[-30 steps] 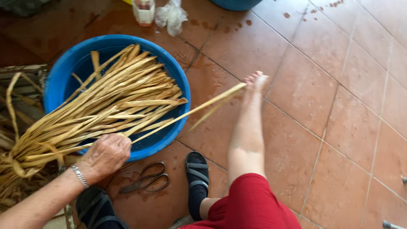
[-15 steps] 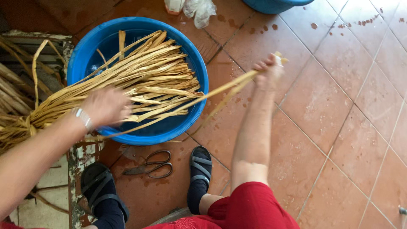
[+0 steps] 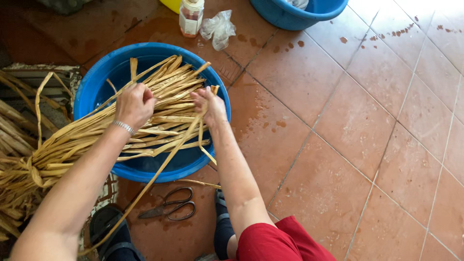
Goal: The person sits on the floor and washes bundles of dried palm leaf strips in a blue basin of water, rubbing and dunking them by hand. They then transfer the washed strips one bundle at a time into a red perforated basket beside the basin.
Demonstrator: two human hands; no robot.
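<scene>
A bundle of tan dried leaf strips (image 3: 159, 104) lies across a round blue basin (image 3: 101, 82), tied at its left end. My left hand (image 3: 134, 104) rests on top of the strips over the basin, fingers curled into them. My right hand (image 3: 209, 104) is at the basin's right rim, pinching one long strip (image 3: 159, 171) that trails down and left past my foot.
Black scissors (image 3: 169, 207) lie on the wet terracotta tiles by my sandalled feet. More strips are piled at the left (image 3: 14, 125). A bottle (image 3: 191, 17), a crumpled plastic bag (image 3: 218, 26) and a second blue basin (image 3: 299, 12) stand at the back.
My right hand, stretched out to the right with a strip, has come back to the basin rim. My left hand has moved right, onto the strips over the basin.
</scene>
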